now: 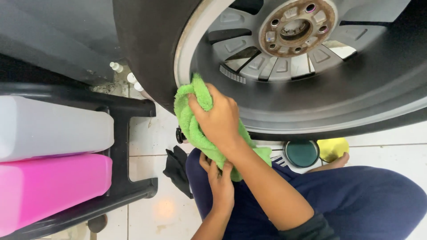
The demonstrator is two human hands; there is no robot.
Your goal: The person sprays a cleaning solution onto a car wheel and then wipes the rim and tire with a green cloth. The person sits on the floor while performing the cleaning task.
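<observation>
Cloth point(195, 129), bright green microfibre, sits bunched against the inner barrel of a car wheel point(311, 89) that lies on its side above the person's lap. Right hand point(218, 120) is closed over the upper part of the cloth, fingers curled, pressing it onto the dark barrel surface just beside the wheel's silver lip. Left hand point(219, 184) is lower, near the thigh, fingers pinched on the hanging tail of the same cloth; the two hands are near each other but not touching, right forearm crossing above the left. Wheel shows grey spokes and a rusty hub point(296, 27) with bolt holes at top, black tyre point(142, 49) wrapping the left edge. Person sits on white tiled floor point(151, 138), legs in dark blue trousers point(356, 200). Under the wheel edge, on the floor, a round tin point(302, 153) with dark teal contents, and touching it on the right a yellow applicator pad point(333, 148). Black rag point(178, 171) lies crumpled on the tiles just left of the knee. Small black knob-like object point(179, 134) by the cloth's left edge, too small to tell what it is. Left side of view: black plastic rack point(129, 146) holding two jugs lying flat, translucent white jug point(53, 129) above, pink jug point(53, 189) below, touching each other. Small white caps point(116, 66) sit on the floor behind the tyre near a dark grey wall.
</observation>
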